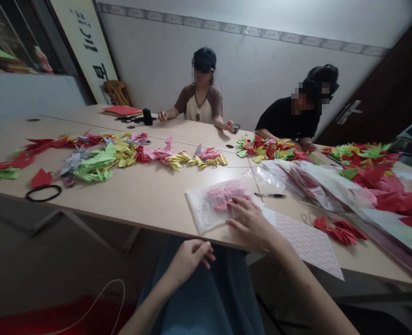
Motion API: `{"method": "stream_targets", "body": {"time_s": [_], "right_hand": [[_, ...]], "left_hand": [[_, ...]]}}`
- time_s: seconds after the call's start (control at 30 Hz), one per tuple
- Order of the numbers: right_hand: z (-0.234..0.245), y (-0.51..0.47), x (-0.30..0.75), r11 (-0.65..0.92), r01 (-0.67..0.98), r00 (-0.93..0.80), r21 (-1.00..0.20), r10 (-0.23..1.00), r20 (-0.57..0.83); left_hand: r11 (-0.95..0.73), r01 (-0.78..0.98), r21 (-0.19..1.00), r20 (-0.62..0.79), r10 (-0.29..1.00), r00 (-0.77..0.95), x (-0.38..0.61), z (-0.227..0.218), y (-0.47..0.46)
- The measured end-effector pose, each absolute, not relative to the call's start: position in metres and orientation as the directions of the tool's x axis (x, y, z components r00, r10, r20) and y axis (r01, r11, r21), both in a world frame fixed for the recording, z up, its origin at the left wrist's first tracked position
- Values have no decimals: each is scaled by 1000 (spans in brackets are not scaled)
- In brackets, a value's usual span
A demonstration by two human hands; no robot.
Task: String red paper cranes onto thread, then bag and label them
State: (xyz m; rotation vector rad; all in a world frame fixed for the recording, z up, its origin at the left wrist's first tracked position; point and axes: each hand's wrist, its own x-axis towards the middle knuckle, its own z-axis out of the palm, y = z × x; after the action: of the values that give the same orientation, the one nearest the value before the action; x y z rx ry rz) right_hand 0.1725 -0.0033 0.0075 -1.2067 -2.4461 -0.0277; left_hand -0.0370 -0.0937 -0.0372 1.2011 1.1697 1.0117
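My right hand (249, 222) lies flat, fingers spread, on a clear plastic bag (206, 211) filled with pink folded paper pieces, near the table's front edge. My left hand (191, 257) hangs below the table edge over my lap with the fingers loosely curled and nothing visible in them. A sheet of patterned pink paper (305, 242) lies just right of the right hand. A black pen (270, 195) lies beyond the bag.
Rows of red, green, yellow and pink folded paper pieces (122, 156) cover the beige table (146, 195). More bags and red pieces (338, 230) pile at the right. Two people sit across the table. A black band (43, 193) lies at the left.
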Motion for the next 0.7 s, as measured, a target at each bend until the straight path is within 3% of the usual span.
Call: {"method": "stream_targets", "body": {"time_s": [0.13,0.27,0.47,0.7], "right_hand": [[-7,-30,159,585,792,-499,-173,784,368],[-9,-52,160,590,771,-470,-241,782,410],[-14,-70,162,568,789,-421,-232,776,469],[-21,-80,164,537,815,-362,-216,764,534]], "left_hand": [[234,-126,964,-215,965,149,-42,-38,-90],[237,-308,922,-245,969,13,-47,-36,-95],[170,-321,931,-200,978,-60,-45,-38,-97],[146,-346,927,-159,987,-12,-45,-28,-95]]}}
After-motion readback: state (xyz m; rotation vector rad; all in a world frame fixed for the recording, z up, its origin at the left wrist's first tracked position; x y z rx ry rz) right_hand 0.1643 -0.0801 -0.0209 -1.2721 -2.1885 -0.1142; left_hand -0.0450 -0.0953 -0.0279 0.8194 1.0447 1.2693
